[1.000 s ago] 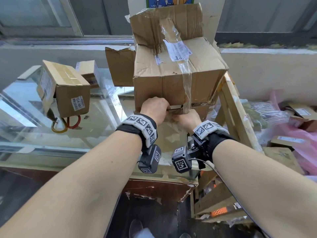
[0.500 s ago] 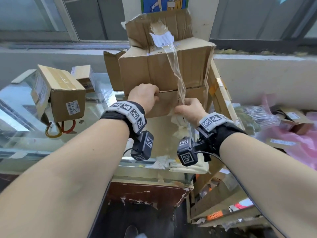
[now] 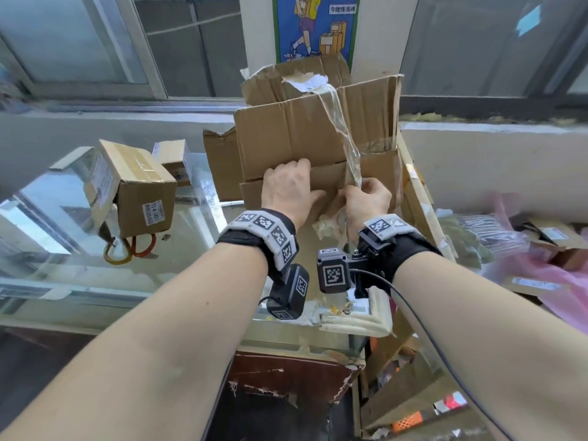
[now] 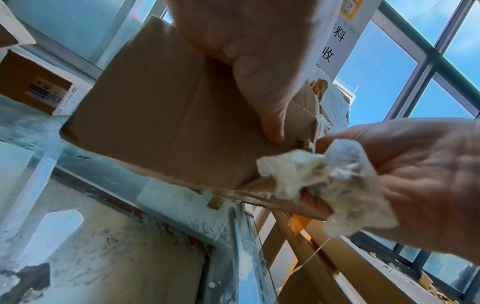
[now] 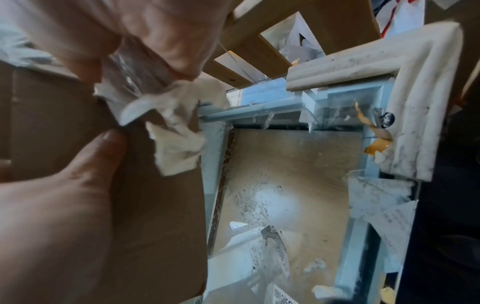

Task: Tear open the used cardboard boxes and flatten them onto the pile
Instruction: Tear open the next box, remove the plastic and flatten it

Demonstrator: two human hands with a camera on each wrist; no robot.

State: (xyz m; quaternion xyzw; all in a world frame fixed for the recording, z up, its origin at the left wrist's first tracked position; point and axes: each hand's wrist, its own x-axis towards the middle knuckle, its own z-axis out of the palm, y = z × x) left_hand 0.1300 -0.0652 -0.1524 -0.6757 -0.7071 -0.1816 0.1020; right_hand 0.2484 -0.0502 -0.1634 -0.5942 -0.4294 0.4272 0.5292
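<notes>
Box (image 3: 305,138) has tilted upright; left hand (image 3: 291,189) still grips its flap, right hand (image 3: 367,198) pinches seemingly peeled tape (image 3: 342,122).

small boxes (image 3: 140,186) left, wooden frame (image 3: 420,205) close right, glass top (image 3: 63,249) open between
</notes>
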